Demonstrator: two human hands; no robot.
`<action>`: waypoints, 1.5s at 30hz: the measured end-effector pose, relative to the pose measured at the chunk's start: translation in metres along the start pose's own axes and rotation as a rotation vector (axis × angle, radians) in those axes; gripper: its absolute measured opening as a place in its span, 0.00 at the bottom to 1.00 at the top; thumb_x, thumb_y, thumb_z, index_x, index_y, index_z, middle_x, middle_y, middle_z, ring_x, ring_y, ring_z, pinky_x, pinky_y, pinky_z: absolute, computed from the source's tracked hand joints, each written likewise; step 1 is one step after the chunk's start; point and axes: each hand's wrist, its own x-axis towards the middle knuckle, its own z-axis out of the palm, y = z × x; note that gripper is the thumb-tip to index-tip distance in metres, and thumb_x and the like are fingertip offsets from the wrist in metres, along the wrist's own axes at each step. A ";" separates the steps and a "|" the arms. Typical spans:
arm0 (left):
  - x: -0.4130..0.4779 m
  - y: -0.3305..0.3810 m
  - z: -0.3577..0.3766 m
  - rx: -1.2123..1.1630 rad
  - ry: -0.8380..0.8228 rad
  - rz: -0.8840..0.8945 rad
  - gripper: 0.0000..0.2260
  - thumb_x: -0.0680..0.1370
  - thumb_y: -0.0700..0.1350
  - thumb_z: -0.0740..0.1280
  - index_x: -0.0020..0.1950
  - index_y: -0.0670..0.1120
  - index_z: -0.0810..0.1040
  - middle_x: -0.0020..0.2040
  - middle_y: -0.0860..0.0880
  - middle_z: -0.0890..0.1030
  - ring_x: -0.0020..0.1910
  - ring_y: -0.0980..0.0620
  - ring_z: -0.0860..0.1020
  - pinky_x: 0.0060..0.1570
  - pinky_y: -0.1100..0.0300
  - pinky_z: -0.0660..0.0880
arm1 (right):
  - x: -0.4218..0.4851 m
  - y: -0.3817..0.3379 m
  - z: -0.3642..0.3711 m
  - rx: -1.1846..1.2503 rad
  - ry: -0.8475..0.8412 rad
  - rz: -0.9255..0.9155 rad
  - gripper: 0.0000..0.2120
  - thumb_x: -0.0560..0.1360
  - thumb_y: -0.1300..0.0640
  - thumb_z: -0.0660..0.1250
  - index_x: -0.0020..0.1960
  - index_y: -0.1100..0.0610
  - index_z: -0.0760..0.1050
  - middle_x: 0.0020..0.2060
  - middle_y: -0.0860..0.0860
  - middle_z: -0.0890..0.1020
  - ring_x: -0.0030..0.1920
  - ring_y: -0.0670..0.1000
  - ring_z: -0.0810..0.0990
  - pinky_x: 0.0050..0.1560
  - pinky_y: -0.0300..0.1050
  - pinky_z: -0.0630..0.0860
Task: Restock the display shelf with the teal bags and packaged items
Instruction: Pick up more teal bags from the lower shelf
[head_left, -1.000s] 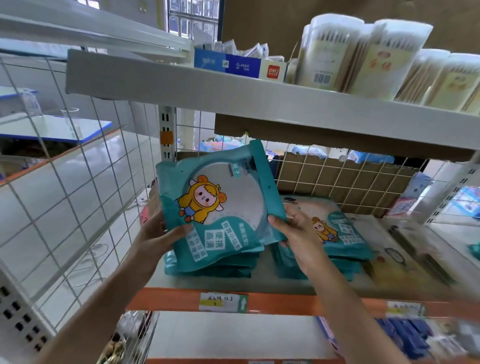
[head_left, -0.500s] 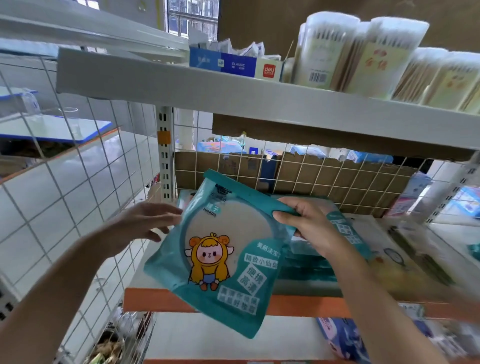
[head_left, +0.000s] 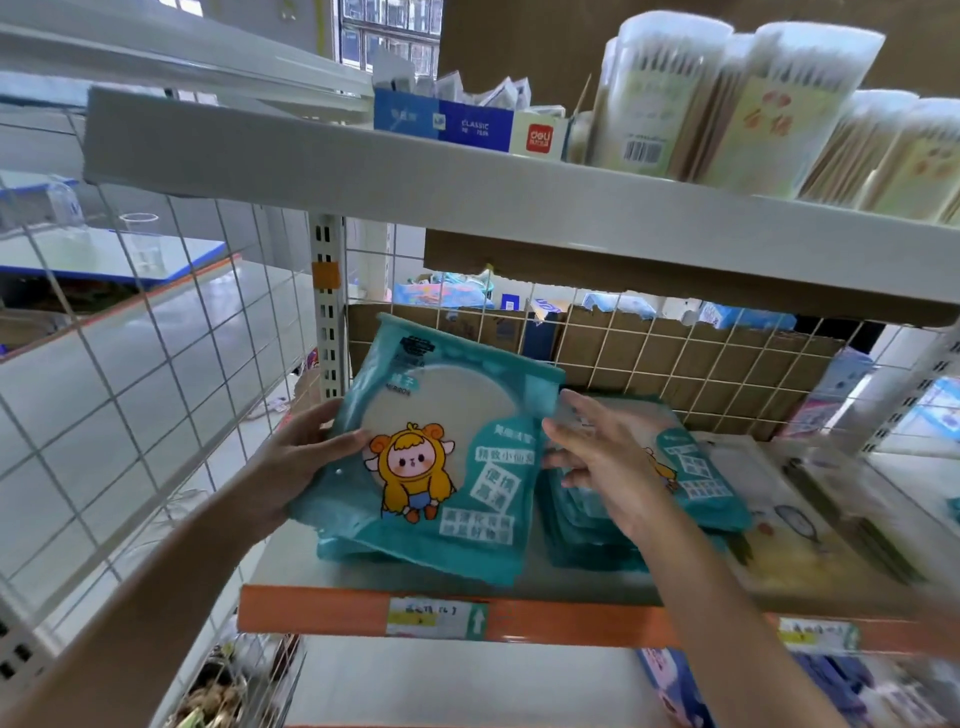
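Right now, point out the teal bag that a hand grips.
The tilted bag atop the left stack: the left hand grips its left edge. The right stack's bags lie flat, the open right hand above them.

"CLASSIC" on blue box (head_left: 470, 127)

The teal plastic bag with the cartoon print (head_left: 441, 457) is no longer hanging out in front of the shelf edge; it is now back over the left pile of teal bags (head_left: 353, 551) on the white metal shelf (head_left: 291, 561). The left hand (head_left: 296, 467), free half a second ago, now grips its left edge, thumb on the front. The right hand (head_left: 602, 457) has let go, its fingers (head_left: 582, 410) spread by the bag's right edge.
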 end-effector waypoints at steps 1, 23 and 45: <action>0.002 -0.001 0.001 -0.037 0.034 0.004 0.26 0.65 0.44 0.73 0.62 0.45 0.73 0.55 0.38 0.79 0.52 0.38 0.79 0.37 0.50 0.81 | -0.002 0.002 0.002 -0.007 -0.030 0.033 0.25 0.74 0.59 0.67 0.69 0.53 0.65 0.38 0.49 0.84 0.33 0.46 0.81 0.28 0.35 0.73; 0.051 -0.019 0.008 0.156 0.292 -0.135 0.21 0.76 0.41 0.66 0.68 0.44 0.69 0.57 0.42 0.77 0.48 0.39 0.80 0.43 0.50 0.80 | -0.008 0.059 0.034 -0.305 0.067 -0.045 0.22 0.75 0.62 0.66 0.68 0.61 0.67 0.33 0.49 0.77 0.23 0.41 0.74 0.26 0.32 0.71; 0.047 -0.037 0.002 0.330 0.241 -0.081 0.23 0.81 0.42 0.58 0.75 0.52 0.58 0.62 0.42 0.71 0.56 0.39 0.74 0.55 0.47 0.74 | -0.010 0.059 0.039 -0.293 -0.004 0.055 0.21 0.79 0.62 0.61 0.71 0.58 0.64 0.31 0.47 0.75 0.23 0.41 0.71 0.25 0.32 0.69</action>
